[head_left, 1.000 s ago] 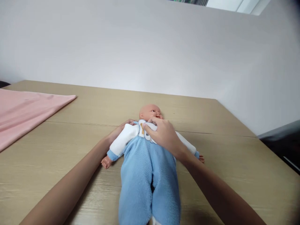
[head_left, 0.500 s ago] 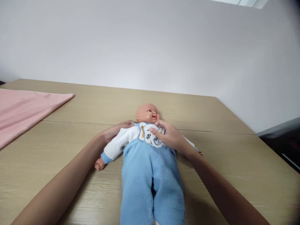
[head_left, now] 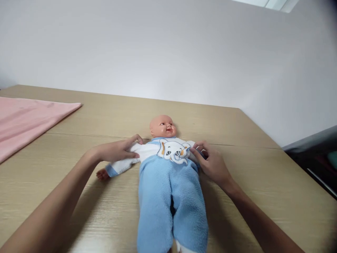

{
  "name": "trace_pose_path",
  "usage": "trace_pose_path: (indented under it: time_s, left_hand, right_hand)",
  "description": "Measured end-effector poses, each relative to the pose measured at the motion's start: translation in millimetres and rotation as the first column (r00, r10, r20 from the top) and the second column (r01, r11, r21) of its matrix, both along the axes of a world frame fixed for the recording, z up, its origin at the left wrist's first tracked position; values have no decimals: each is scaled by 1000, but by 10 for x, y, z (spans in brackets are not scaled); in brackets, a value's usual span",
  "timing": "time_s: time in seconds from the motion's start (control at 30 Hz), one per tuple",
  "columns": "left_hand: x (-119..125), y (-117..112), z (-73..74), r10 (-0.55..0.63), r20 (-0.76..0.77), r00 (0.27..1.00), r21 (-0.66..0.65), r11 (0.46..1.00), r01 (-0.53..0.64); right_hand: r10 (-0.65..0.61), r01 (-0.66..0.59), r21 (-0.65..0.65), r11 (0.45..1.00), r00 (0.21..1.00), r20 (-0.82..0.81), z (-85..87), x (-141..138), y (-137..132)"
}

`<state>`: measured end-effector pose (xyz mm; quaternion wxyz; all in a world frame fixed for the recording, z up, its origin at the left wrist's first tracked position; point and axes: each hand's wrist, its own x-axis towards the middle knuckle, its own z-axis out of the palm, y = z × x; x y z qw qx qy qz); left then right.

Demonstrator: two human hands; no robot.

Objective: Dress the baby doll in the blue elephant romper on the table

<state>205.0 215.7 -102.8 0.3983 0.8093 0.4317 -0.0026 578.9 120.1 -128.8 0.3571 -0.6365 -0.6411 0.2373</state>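
Note:
A baby doll (head_left: 163,126) lies on its back on the table, head away from me. It wears a fleecy suit with blue trousers (head_left: 155,196), white sleeves and an elephant face (head_left: 172,151) on the chest. My left hand (head_left: 119,149) is closed around the upper part of the left-side sleeve (head_left: 144,151), thumb in front and fingers behind. On the other side my right hand (head_left: 213,163) pinches the sleeve near the shoulder, hiding most of that arm. The doll's left-side hand (head_left: 102,174) sticks out of a blue cuff.
A pink cloth (head_left: 28,123) lies spread at the left of the wooden table (head_left: 110,109). A seam crosses the table behind my hands. A pale wall (head_left: 158,52) stands behind it, and a dark object (head_left: 316,154) is beyond the right edge.
Both hands have moved outward, from the neck and chest to the upper sleeves. The doll's left-side arm has shifted outward and up, and its head has turned slightly toward me.

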Motion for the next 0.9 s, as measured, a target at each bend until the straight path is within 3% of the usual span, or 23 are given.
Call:
trace_pose_path:
  time_s: [0.1, 0.23, 0.33, 0.4, 0.47, 0.53, 0.67, 0.77, 0.83, 0.9]
  left_hand:
    - [-5, -26, 7, 14, -30, 999, 30, 999, -13]
    - [2, -98, 95, 34, -62, 997, 184, 983, -22]
    - [145, -234, 227, 86, -16, 996, 438, 896, -70]
    - [378, -359, 317, 94, 69, 993, 559, 821, -116]
    - [713, -468, 369, 21, 169, 985, 616, 778, -123]
    - [1090, -523, 352, -100, 188, 977, 641, 766, -44]
    - [1678, -463, 167, -218, -80, 973, 630, 745, 219]
    - [1839, -372, 60, -213, -192, 958, 634, 718, 286]
    - [1846, -334, 38, -237, -135, 962, 643, 718, 267]
    - [1818, -312, 37, -300, 8, 954, 616, 753, 232]
  right_hand:
    - [-27, 21, 120, 993, 998, 49, -26, -6, -41]
    - [45, -105, 265, 959, 974, 223, -68, 87, -180]
    - [2, -106, 279, 954, 937, 349, -202, 373, -346]
    - [-28, -65, 235, 970, 928, 371, -334, 622, -456]
    - [-46, -24, 188, 982, 933, 356, -455, 842, -545]
    - [-22, -20, 127, 992, 948, 316, -527, 983, -605]
    - [6, -20, 88, 996, 988, 153, -508, 1020, -634]
    - [-28, 39, 122, 992, 995, -97, -418, 946, -582]
    - [-31, 64, 124, 990, 967, -255, -330, 881, -515]
    - [-19, 68, 137, 988, 943, -333, -219, 799, -426]
